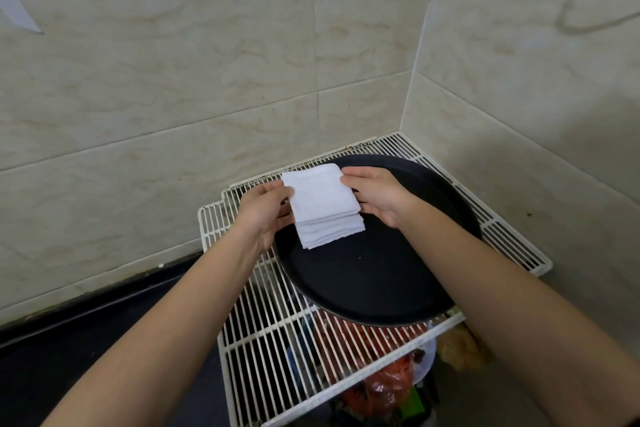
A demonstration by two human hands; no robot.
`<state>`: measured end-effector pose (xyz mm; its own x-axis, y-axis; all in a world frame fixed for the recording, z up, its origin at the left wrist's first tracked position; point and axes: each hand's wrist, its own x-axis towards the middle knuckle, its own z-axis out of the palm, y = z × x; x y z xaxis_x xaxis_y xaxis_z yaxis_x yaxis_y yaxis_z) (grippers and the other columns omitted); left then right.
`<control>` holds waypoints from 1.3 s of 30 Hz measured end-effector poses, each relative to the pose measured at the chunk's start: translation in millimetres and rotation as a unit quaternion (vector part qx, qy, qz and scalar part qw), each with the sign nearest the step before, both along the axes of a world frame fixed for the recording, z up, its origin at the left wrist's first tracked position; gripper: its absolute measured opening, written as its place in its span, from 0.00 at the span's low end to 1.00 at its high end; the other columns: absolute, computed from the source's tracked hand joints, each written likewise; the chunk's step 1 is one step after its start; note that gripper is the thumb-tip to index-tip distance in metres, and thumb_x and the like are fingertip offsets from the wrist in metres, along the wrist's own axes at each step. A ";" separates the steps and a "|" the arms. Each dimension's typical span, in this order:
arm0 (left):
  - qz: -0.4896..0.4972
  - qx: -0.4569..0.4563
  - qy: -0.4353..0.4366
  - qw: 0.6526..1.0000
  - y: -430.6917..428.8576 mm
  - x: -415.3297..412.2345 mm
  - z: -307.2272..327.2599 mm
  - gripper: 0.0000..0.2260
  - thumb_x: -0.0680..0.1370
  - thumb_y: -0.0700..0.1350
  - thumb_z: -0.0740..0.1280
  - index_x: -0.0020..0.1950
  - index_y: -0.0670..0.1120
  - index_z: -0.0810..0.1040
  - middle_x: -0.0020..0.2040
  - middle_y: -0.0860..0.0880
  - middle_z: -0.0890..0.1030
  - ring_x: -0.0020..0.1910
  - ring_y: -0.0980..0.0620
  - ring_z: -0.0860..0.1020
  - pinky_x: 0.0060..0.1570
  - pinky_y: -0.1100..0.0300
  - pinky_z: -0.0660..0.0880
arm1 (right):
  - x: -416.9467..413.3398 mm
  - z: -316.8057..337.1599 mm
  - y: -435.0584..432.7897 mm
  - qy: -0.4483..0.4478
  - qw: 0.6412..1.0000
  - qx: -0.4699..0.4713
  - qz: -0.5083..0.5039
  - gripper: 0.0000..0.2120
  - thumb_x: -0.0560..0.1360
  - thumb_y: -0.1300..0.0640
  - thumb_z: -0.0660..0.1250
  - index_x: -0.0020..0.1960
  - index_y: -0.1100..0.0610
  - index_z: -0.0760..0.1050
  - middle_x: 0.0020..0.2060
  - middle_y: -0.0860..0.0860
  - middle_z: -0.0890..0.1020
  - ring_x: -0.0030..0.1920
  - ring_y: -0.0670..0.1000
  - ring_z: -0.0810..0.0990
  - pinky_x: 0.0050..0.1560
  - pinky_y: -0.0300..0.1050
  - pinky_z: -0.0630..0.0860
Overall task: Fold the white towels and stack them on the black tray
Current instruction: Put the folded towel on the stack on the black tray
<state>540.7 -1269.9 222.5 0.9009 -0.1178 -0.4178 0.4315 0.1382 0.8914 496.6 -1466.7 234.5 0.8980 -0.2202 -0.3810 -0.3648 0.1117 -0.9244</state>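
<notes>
Beneath the grip, a black tray [374,281] sits on a wire rack [263,350]. The left hand [265,210] and right hand [377,198] hold the folded towels [322,206] between them, each grip curled round one side. This looks like the stacking step. Next, lower them flat onto the tray and let go.

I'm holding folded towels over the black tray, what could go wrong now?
Layers of the towel stack fan out below the left hand and right hand; they may slide apart on release. The black tray reaches the edge of the wire rack; a push might tip it.
</notes>
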 end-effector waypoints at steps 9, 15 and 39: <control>-0.008 0.039 0.008 0.999 1.9 -11.2 -14.3 0.13 0.78 0.36 0.68 0.62 0.40 0.74 0.54 0.40 0.84 0.47 0.42 0.85 0.39 0.52 0.83 | -3.5 -14.9 -3.0 0.019 0.999 -0.039 0.001 0.19 0.79 0.58 0.69 0.69 0.53 0.74 0.53 0.50 0.84 0.52 0.49 0.84 0.45 0.43 0.81; -0.001 0.043 -0.002 0.999 2.3 -16.2 -14.4 0.10 0.77 0.38 0.70 0.57 0.42 0.74 0.54 0.40 0.84 0.49 0.41 0.85 0.47 0.47 0.83 | -8.5 -16.7 -4.6 0.016 0.998 -0.056 0.001 0.19 0.79 0.57 0.69 0.70 0.53 0.73 0.54 0.50 0.83 0.52 0.49 0.83 0.44 0.43 0.80; -0.319 0.513 -0.436 0.667 25.7 -5.1 -44.8 0.31 0.83 0.62 0.45 0.82 0.49 0.43 0.81 0.53 0.41 0.79 0.58 0.42 0.78 0.52 0.49 | 0.2 -42.5 -21.5 -0.097 0.742 -0.599 0.285 0.27 0.85 0.44 0.45 0.82 0.50 0.46 0.81 0.50 0.50 0.80 0.53 0.54 0.77 0.57 0.58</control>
